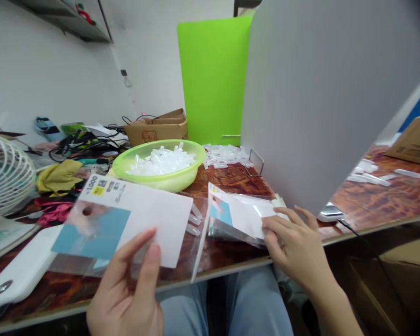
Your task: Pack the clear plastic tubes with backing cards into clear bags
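My left hand [133, 289] is closed on a clear plastic bag with a printed card [161, 210] in it, held tilted above the table's front edge. The card is white with a blue picture panel at its left. Small translucent plastic pieces [195, 217] show through the bag at the card's right end. Closer to the divider, my right hand [297, 242] has its fingers bent over the right end of a stack of similar bagged cards [243, 212]. The stack lies on the table, and the fingers grip its edge.
A lime-green basin [189, 179] heaped with translucent pieces stands behind the cards. More pieces [224, 155] lie beside it. A grey divider [311, 93] rises at the right. A white fan [7, 172], a white device [21, 270] and cluttered cloths [58, 177] are left.
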A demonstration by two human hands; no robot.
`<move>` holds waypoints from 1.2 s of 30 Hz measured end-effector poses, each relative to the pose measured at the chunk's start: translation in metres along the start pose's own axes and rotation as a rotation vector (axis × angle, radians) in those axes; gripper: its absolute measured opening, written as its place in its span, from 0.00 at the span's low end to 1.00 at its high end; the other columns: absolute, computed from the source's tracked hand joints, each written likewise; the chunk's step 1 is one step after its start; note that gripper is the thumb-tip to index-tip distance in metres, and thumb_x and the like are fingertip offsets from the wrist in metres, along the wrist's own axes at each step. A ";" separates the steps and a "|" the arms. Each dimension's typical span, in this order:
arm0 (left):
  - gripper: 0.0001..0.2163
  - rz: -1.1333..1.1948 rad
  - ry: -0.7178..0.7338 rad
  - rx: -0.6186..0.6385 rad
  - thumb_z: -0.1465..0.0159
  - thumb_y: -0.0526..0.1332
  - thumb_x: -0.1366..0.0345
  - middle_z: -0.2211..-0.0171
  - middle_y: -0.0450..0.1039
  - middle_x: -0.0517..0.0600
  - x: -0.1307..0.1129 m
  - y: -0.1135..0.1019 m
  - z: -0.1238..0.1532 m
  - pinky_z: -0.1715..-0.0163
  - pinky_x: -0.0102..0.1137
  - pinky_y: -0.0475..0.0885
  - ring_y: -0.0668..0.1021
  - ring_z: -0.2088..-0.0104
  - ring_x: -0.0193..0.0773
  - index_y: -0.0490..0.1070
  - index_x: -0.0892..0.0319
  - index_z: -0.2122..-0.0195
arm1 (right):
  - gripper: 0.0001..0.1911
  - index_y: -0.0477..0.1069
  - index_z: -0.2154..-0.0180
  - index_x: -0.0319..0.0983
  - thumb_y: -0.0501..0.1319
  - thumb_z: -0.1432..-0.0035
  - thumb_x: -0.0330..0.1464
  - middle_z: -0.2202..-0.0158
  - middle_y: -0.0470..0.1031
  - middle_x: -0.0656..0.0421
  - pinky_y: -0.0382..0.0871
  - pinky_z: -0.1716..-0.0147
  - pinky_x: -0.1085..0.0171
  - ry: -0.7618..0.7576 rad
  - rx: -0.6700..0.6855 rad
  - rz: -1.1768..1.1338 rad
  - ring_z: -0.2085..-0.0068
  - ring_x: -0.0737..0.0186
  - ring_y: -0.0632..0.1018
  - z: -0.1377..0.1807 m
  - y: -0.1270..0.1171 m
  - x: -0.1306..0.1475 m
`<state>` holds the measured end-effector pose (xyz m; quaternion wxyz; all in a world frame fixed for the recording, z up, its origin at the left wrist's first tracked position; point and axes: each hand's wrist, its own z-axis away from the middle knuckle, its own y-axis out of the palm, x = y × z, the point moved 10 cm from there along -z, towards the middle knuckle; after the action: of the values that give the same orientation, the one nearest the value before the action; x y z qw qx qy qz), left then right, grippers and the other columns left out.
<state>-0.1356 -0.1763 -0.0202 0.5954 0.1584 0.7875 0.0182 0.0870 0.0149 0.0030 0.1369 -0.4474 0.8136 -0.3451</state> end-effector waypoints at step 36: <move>0.19 0.196 -0.105 0.046 0.47 0.71 0.64 0.64 0.79 0.46 0.023 0.027 0.027 0.67 0.22 0.77 0.81 0.66 0.33 0.71 0.53 0.54 | 0.18 0.65 0.79 0.38 0.73 0.57 0.39 0.75 0.74 0.60 0.70 0.67 0.65 1.184 0.044 -1.686 0.70 0.65 0.74 0.068 0.067 0.047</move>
<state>-0.1093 -0.1482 -0.0437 0.6276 0.2489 0.7360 0.0500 0.0548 -0.0292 -0.0883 -0.5645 -0.6284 0.1660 -0.5088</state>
